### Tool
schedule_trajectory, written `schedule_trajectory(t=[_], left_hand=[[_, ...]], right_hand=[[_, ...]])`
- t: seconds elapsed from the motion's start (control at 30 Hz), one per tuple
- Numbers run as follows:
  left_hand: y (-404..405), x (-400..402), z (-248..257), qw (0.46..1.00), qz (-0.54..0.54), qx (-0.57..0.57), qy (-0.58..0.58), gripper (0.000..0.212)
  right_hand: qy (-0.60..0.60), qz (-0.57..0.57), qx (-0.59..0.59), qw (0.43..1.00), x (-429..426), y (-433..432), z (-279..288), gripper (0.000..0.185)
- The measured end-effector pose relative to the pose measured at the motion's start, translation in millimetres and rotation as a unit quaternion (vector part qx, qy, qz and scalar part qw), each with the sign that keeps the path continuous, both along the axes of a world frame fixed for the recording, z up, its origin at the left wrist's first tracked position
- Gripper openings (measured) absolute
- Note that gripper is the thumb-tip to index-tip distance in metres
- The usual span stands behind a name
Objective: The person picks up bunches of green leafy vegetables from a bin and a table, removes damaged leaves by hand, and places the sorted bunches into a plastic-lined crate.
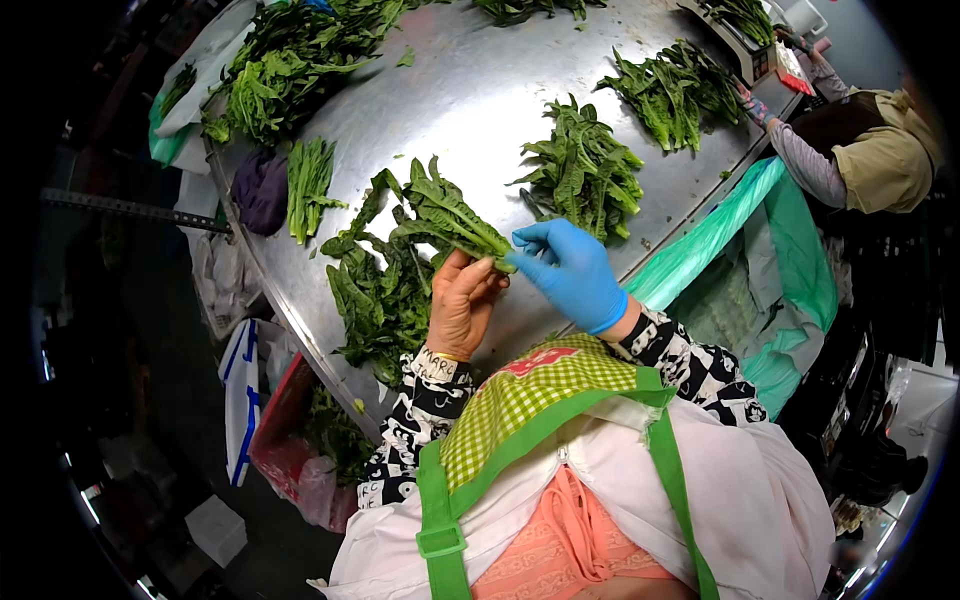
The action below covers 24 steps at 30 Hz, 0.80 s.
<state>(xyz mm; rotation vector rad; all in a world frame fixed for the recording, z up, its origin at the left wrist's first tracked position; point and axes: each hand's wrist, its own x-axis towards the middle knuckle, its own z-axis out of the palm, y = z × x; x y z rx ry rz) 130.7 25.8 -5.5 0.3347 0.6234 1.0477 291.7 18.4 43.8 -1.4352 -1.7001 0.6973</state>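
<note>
My bare left hand pinches a leafy green head, probably leaf lettuce, near its pale stem end. Its leaves point away from me over the metal table. At the stem end is my right hand in a blue glove, thumb and fingers curled close to the stalk. Whether those fingers grip it is hard to see. Loose dark greens lie beside and beyond my left hand. Past my right hand rests a pile of greens with its stem ends towards the right.
A large heap of greens covers the far left; light-green stalks lie beside a purple cloth or bag. Another bunch is near a co-worker's gloved hand. A green plastic liner hangs right of the table edge. A red crate stands lower left.
</note>
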Motion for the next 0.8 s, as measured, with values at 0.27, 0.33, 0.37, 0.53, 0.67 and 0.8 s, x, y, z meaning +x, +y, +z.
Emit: schedule_trajectory(t=[0.27, 0.33, 0.37, 0.53, 0.67, 0.8], left_hand=[[-5.3, 6.7, 4.1, 1.0, 0.028, -0.006, 0.004, 0.03], [-6.1, 9.4, 12.1, 0.998, 0.035, -0.055, -0.023, 0.03], [-6.4, 9.6, 13.2, 0.995, 0.039, -0.079, -0.037, 0.03], [-8.7, 12.6, 8.5, 0.995, 0.091, -0.02, 0.027, 0.024], [-11.4, 17.5, 16.8, 0.992, 0.101, -0.069, 0.021, 0.015], [-13.1, 10.7, 2.3, 0.988, 0.138, -0.063, 0.039, 0.012]], right_hand=[[-0.127, 0.024, 0.111, 0.985, -2.9, 0.4, -11.0, 0.017], [-0.049, 0.031, 0.04, 0.998, -7.1, -2.6, -12.8, 0.015], [0.035, 0.025, -0.053, 0.998, -8.6, -2.7, -13.3, 0.015], [0.386, -0.048, -0.271, 0.881, -14.3, 0.7, -24.6, 0.016], [0.453, -0.109, -0.264, 0.844, -27.2, 5.8, -32.7, 0.018], [0.5, -0.133, -0.279, 0.809, -23.2, 20.1, -51.4, 0.021]])
